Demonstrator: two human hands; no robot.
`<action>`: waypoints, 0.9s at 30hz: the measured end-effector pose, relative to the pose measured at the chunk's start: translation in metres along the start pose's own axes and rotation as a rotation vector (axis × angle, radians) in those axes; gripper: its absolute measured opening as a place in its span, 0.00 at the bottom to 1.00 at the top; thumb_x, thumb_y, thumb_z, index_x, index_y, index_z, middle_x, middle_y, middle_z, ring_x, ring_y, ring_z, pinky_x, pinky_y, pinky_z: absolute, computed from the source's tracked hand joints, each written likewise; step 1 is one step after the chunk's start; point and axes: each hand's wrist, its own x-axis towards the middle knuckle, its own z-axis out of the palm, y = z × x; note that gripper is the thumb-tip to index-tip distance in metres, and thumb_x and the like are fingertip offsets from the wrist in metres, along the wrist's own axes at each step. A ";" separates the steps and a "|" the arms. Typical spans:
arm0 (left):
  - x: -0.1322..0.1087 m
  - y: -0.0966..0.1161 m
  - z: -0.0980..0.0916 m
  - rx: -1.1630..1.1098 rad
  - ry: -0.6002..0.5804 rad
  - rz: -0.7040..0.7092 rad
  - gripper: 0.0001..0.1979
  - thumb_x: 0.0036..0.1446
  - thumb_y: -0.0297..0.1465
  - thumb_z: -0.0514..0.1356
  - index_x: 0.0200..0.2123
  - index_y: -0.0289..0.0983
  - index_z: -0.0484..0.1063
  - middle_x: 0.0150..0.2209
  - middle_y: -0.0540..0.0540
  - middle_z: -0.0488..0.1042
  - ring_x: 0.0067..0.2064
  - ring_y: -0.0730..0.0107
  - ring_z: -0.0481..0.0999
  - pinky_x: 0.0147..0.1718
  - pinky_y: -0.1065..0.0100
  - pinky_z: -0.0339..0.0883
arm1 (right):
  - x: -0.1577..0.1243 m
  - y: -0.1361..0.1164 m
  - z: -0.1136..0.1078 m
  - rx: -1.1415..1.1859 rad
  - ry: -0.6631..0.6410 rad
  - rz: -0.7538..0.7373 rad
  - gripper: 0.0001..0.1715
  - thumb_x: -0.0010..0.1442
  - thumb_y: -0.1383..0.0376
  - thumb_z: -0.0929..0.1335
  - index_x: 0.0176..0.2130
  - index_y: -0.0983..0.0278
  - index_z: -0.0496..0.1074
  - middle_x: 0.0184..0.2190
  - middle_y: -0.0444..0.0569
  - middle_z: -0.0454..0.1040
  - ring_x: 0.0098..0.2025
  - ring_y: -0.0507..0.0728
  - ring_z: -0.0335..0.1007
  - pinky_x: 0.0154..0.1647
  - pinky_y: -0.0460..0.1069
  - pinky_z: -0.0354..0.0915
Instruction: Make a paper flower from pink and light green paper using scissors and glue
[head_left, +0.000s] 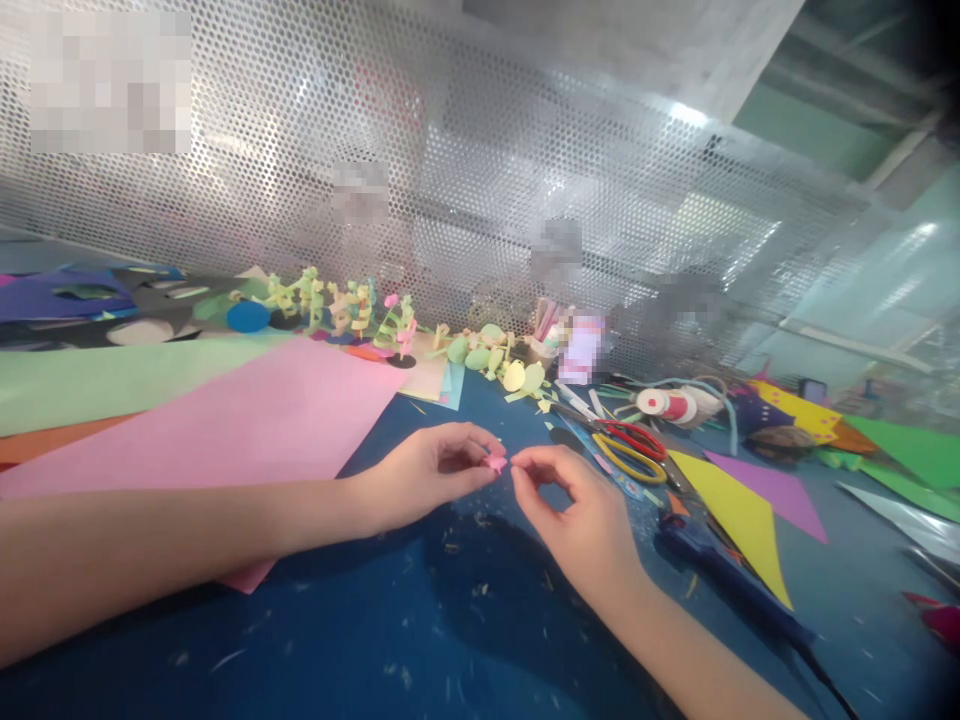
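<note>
Between thumb and fingers, my left hand [420,475] pinches a small pink foam or paper piece [496,463]. Its exact shape is too small to make out. My right hand [585,510] is just to the right, thumb and forefinger tips brought together in a pinch beside the pink piece. A narrow gap shows between the two hands' fingertips. Whatever the right fingertips hold, if anything, cannot be seen. Both hands are above the blue tabletop [337,640]. A large pink sheet [300,410] lies beyond and under my left forearm.
Red-handled scissors [637,436] and yellow-handled scissors [626,460] lie right of centre. A blue corded tool [735,580], perhaps a glue gun, lies near my right forearm. Small paper figures [360,310] stand along the back, before a perforated metal screen [465,150]. Yellow sheet [742,520] at right.
</note>
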 end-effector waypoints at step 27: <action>-0.002 0.000 0.001 -0.004 -0.066 -0.023 0.11 0.53 0.33 0.60 0.39 0.34 0.70 0.36 0.46 0.74 0.39 0.68 0.74 0.43 0.65 0.67 | -0.003 -0.002 0.002 -0.087 -0.014 -0.160 0.06 0.51 0.76 0.66 0.28 0.65 0.68 0.23 0.42 0.66 0.26 0.48 0.63 0.30 0.43 0.61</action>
